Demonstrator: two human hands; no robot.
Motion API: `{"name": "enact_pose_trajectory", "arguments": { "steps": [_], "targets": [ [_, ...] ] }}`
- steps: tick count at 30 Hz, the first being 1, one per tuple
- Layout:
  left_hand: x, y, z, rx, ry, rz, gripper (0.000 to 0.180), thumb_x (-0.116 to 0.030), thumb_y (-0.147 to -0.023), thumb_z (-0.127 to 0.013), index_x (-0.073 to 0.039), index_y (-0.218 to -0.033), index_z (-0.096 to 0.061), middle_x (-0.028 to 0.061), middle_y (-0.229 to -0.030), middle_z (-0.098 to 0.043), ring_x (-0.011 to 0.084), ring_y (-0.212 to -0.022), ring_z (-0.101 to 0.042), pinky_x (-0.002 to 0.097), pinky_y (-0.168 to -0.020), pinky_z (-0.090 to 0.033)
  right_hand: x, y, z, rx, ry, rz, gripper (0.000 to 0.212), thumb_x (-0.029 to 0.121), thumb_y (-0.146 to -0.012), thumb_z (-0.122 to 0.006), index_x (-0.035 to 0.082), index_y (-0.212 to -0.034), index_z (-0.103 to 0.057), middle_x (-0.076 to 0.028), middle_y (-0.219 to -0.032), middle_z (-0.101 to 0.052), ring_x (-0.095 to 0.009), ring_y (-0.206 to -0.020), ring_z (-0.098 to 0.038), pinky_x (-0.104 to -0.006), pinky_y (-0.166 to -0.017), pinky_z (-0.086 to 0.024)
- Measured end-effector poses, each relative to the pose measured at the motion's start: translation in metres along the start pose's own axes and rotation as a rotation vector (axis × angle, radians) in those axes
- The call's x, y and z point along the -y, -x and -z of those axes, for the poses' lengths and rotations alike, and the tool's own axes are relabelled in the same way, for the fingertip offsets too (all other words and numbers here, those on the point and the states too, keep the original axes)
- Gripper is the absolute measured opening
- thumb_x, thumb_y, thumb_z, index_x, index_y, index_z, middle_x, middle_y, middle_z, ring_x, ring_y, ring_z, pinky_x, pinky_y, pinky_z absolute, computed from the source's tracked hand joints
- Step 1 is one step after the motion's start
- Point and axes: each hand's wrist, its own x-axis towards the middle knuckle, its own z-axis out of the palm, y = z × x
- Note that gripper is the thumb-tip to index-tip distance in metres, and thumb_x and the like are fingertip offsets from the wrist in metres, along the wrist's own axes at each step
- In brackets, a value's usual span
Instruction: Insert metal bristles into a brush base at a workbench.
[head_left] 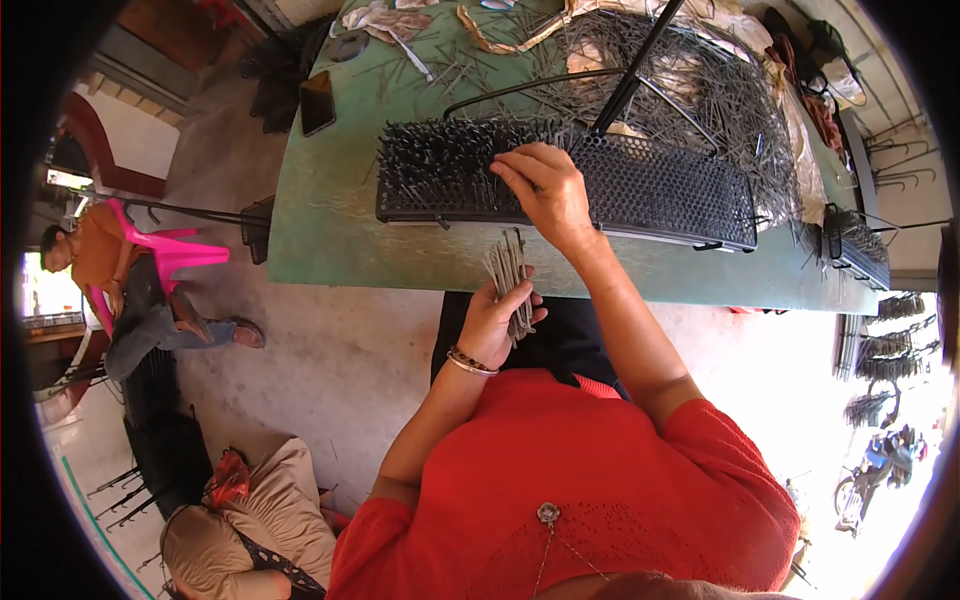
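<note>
In my left hand (500, 318), held above the near table edge, is a bundle of thin grey metal rods (506, 266); at least one has a hooked tip. My right hand (549, 196) is over a long black perforated rack (668, 185), its fingers pinched together. Whatever is between those fingertips is too small to make out. Upright dark rods (432, 160) crowd the holes in the rack's left half, just beside my right fingertips. Bare holes show across the right half. A black bar frame (640, 70) rises from the rack's back.
The green table (330, 210) carries a large heap of loose rods (690, 85), a phone (317, 103) and a roll of dark tape (348, 46). At left a person (105, 240) sits on a pink chair (180, 250). Another rack (858, 250) stands at right.
</note>
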Motion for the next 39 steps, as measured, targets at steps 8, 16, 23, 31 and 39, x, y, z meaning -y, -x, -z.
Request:
{"name": "enact_pose_trajectory", "arguments": {
  "steps": [8, 16, 23, 31, 39],
  "targets": [
    [-0.003, 0.003, -0.004, 0.014, 0.001, -0.020, 0.029, -0.014, -0.089, -0.059, -0.003, -0.115, -0.054, 0.0015, -0.081, -0.059, 0.0102, -0.072, -0.059, 0.0265, -0.065, -0.053, 0.005, -0.002, 0.004, 0.115, 0.202, 0.102, 0.013, 0.015, -0.075, -0.070, 0.008, -0.086, -0.068, -0.004, -0.085, -0.058, -0.021, -0.078, -0.055, -0.0339, -0.070, -0.040],
    [-0.002, 0.003, -0.001, 0.035, 0.023, -0.043, 0.029, -0.014, -0.088, -0.060, -0.004, -0.115, -0.055, -0.0001, -0.086, -0.056, 0.0098, -0.077, -0.058, 0.0282, -0.066, -0.054, 0.010, -0.002, 0.016, 0.026, 0.176, 0.088, 0.014, 0.014, -0.077, -0.069, 0.004, -0.086, -0.068, -0.006, -0.085, -0.061, -0.023, -0.075, -0.058, -0.0345, -0.068, -0.045],
    [-0.010, 0.003, -0.008, 0.029, 0.042, -0.182, 0.025, -0.015, -0.089, -0.060, -0.005, -0.111, -0.056, 0.0005, -0.097, -0.060, 0.0104, -0.080, -0.059, 0.0290, -0.067, -0.054, 0.024, 0.023, 0.039, 0.550, -0.304, -0.551, 0.022, 0.019, -0.077, -0.071, -0.001, -0.086, -0.068, -0.014, -0.070, -0.066, -0.017, -0.060, -0.063, -0.0285, -0.057, -0.049],
    [-0.006, 0.002, -0.008, 0.013, 0.077, -0.119, 0.021, -0.019, -0.090, -0.059, -0.008, -0.107, -0.057, 0.0005, -0.097, -0.060, 0.0128, -0.086, -0.061, 0.0306, -0.070, -0.055, 0.008, 0.027, 0.038, 0.468, -0.551, -0.739, 0.019, 0.013, -0.082, -0.068, -0.004, -0.091, -0.066, -0.005, -0.074, -0.065, -0.007, -0.065, -0.057, -0.0224, -0.057, -0.046],
    [-0.001, -0.002, 0.000, -0.028, 0.086, -0.107, 0.022, -0.021, -0.091, -0.057, -0.007, -0.108, -0.057, 0.0009, -0.093, -0.060, 0.0146, -0.090, -0.061, 0.0327, -0.073, -0.054, 0.008, 0.003, 0.036, 0.175, -0.599, -0.703, 0.018, 0.010, -0.086, -0.063, -0.005, -0.097, -0.063, -0.007, -0.079, -0.066, -0.009, -0.072, -0.061, -0.0218, -0.063, -0.049]
  ]
}}
